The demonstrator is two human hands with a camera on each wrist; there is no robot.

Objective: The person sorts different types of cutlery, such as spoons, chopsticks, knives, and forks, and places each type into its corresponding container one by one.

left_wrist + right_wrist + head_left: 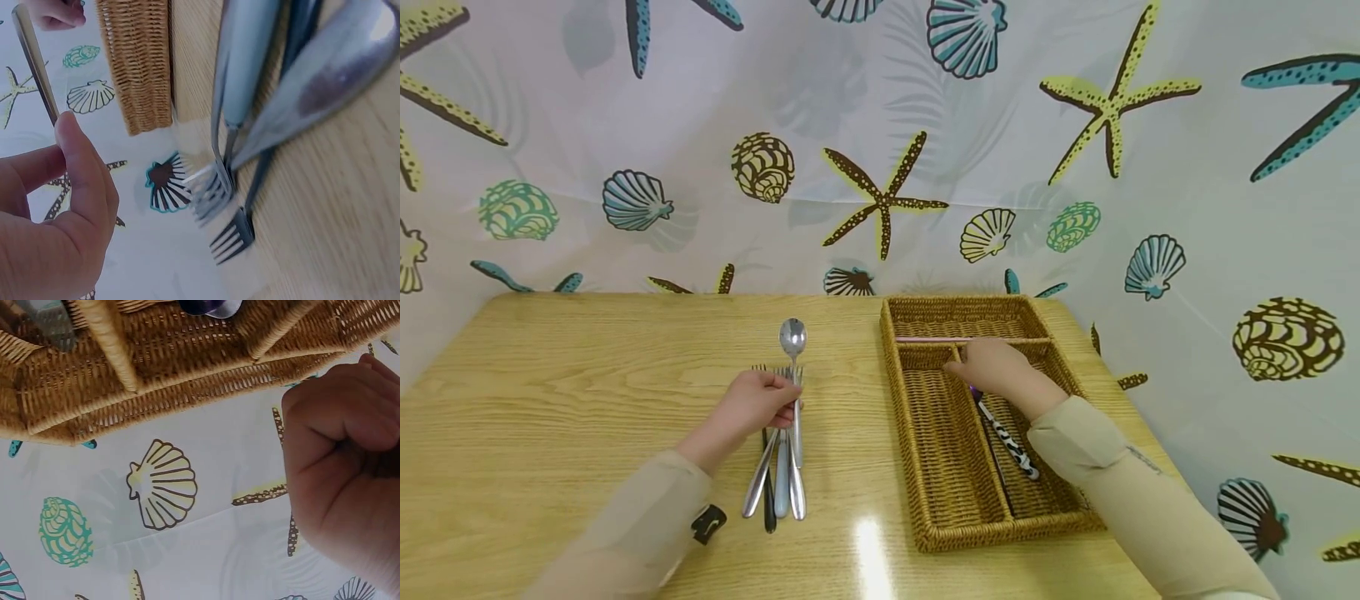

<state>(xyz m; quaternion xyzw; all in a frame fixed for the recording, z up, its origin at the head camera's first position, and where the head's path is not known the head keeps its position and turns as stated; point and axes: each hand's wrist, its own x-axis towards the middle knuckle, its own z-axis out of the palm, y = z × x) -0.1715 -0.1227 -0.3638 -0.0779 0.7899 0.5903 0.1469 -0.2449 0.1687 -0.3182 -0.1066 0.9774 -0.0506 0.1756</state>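
Note:
My left hand [784,405] grips a silver spoon [792,339] by its handle, with the bowl pointing away from me, over a pile of forks and spoons [781,475] on the wooden table [550,392]. In the left wrist view the thumb [87,181] lies against the spoon handle [35,62], with forks [220,187] on the table beside it. My right hand [976,365] sits inside the wicker tray [898,392], fingers curled [344,456], nothing visible in them. Just below it lies a zebra-handled utensil [1017,447].
The wicker tray [156,387] has one cross compartment at the back and two long ones. A thin pink stick [925,339] lies along the back divider. A shell-and-starfish curtain [880,150] closes off the back and right of the table.

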